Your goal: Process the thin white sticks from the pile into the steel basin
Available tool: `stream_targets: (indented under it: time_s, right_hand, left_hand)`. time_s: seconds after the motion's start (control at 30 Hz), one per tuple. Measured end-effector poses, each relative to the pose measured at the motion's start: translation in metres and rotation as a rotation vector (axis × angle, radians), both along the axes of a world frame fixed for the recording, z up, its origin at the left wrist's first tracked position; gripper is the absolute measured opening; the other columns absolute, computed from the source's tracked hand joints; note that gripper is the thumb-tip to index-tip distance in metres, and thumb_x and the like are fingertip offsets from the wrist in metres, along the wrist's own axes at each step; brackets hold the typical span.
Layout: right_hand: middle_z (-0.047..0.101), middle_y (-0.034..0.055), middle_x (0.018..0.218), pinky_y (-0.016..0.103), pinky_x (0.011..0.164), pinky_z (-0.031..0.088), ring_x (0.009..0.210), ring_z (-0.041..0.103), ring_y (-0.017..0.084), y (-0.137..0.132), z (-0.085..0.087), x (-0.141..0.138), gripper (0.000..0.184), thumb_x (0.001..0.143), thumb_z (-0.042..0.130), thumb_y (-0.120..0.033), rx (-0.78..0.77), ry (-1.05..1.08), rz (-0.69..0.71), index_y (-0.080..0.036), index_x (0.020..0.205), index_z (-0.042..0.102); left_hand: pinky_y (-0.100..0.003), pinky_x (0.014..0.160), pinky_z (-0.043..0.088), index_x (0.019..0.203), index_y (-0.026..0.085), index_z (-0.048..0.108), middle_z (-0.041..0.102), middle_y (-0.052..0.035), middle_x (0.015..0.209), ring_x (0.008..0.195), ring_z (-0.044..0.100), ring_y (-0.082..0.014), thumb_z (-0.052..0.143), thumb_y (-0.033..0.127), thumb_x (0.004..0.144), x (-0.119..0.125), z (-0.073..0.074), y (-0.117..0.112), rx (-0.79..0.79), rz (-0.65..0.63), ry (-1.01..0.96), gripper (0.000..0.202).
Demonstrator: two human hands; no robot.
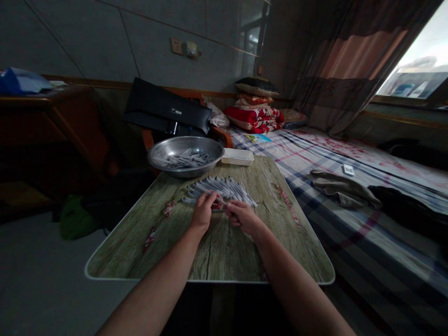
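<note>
My left hand is closed in a pinch just in front of a spread of slim, whitish pens with dark ends. To its right, my right hand is also pinched closed, its fingertips close to the left ones. A thin pale pen seems to run between the two hands; its ends are covered by the fingers. A small patch of red shows behind the fingers, too hidden to name. Farther back, a steel basin contains many more of the loose pens.
The wood-patterned table has a pale edge. A white plastic tray stands beside the basin. Behind is a chair holding a black panel. A bed with checked bedding and clothes lies along the right.
</note>
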State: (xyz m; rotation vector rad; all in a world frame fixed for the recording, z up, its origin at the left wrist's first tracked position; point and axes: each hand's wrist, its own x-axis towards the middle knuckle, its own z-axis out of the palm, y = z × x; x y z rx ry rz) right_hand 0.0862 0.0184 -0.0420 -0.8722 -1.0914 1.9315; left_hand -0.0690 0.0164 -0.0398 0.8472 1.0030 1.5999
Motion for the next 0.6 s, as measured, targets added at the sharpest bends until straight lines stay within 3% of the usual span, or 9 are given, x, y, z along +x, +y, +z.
stream_targets:
  time_s: [0.07,0.17,0.23,0.33,0.43,0.53,0.6]
  right_hand:
    - [0.043,-0.0098,0.052,0.018,0.038,0.014,0.039,0.026,0.003,-0.002,-0.001,0.0,0.035,0.071,0.079,-0.043,0.041,-0.033,0.066,-0.019,0.081,0.056]
    - [0.037,-0.0124,0.046,0.018,0.037,0.012,0.037,0.023,0.004,-0.003,0.002,0.004,0.027,0.072,0.074,-0.035,0.027,-0.03,0.131,-0.02,0.085,0.056]
    - [0.037,-0.0133,0.044,0.018,0.037,0.011,0.036,0.02,0.004,-0.003,0.005,0.007,0.025,0.072,0.071,-0.03,0.007,-0.025,0.168,-0.02,0.09,0.057]
    - [0.037,-0.0135,0.044,0.019,0.037,0.011,0.035,0.019,0.004,-0.003,0.008,0.01,0.026,0.071,0.066,-0.026,0.0,-0.038,0.193,-0.019,0.094,0.057]
    - [0.036,-0.0136,0.045,0.018,0.038,0.01,0.035,0.02,0.004,-0.003,0.008,0.008,0.025,0.072,0.065,-0.026,-0.006,-0.025,0.169,-0.02,0.094,0.056]
    - [0.037,-0.0136,0.046,0.018,0.038,0.011,0.036,0.022,0.005,-0.004,0.006,0.005,0.029,0.072,0.068,-0.028,0.007,0.016,0.11,-0.021,0.097,0.054]
    - [0.04,-0.0131,0.048,0.018,0.038,0.013,0.037,0.024,0.005,-0.004,0.006,0.005,0.033,0.072,0.07,-0.029,0.024,0.01,0.099,-0.021,0.1,0.055]
  left_hand:
    - [-0.022,0.055,0.05,0.071,0.016,0.065,0.069,-0.0023,0.071,0.061,0.063,-0.0136,0.078,0.047,0.073,-0.002,0.001,0.003,0.003,0.022,-0.063,0.033]
    - [-0.023,0.059,0.051,0.071,0.018,0.059,0.067,-0.0008,0.068,0.062,0.064,-0.0136,0.068,0.04,0.083,-0.016,0.003,0.01,-0.049,0.16,-0.34,0.027]
    - [-0.022,0.057,0.049,0.072,0.019,0.055,0.062,0.0018,0.062,0.054,0.059,-0.0111,0.06,0.034,0.089,-0.029,0.003,0.015,-0.096,0.244,-0.533,0.023]
    - [-0.02,0.052,0.045,0.073,0.019,0.054,0.056,0.0032,0.057,0.046,0.051,-0.0087,0.053,0.03,0.095,-0.04,0.003,0.019,-0.144,0.254,-0.681,0.025]
    - [-0.027,0.064,0.054,0.074,0.019,0.057,0.065,-0.0024,0.068,0.061,0.063,-0.0133,0.056,0.036,0.095,-0.032,0.004,0.016,-0.184,0.169,-0.721,0.027]
    - [-0.034,0.078,0.058,0.086,0.017,0.065,0.074,-0.0084,0.091,0.085,0.072,-0.0189,0.061,0.029,0.093,-0.017,0.006,0.01,-0.179,-0.048,-0.674,0.015]
    - [-0.034,0.079,0.058,0.095,0.017,0.069,0.075,-0.0086,0.094,0.087,0.073,-0.0192,0.062,0.025,0.092,-0.014,0.007,0.008,-0.172,-0.16,-0.6,0.011]
